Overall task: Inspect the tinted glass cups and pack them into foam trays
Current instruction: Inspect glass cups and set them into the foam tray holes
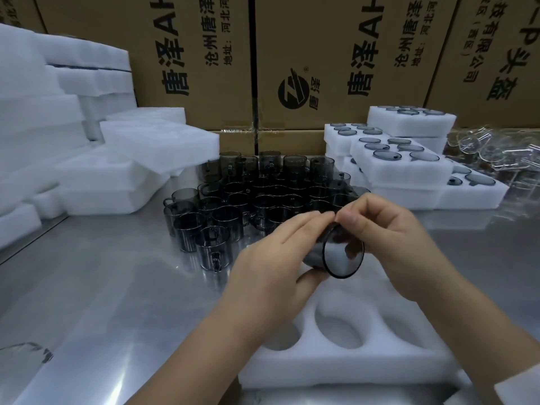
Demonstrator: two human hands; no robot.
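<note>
White foam trays (pixel 73 159) are sitting stacked at the left of the shiny steel desk (pixel 102 287). Dark tinted glass cups (pixel 257 194) are standing clustered mid-desk. The left hand (pixel 271 258) is cradling one tilted smoke-grey glass cup (pixel 342 255), its grip wrapping the body; the right hand (pixel 388 238) is pinching the rim. This cup is hanging above a white foam tray with empty round pockets (pixel 336 363). Filled foam trays (pixel 400 165) are lying stacked at right.
</note>
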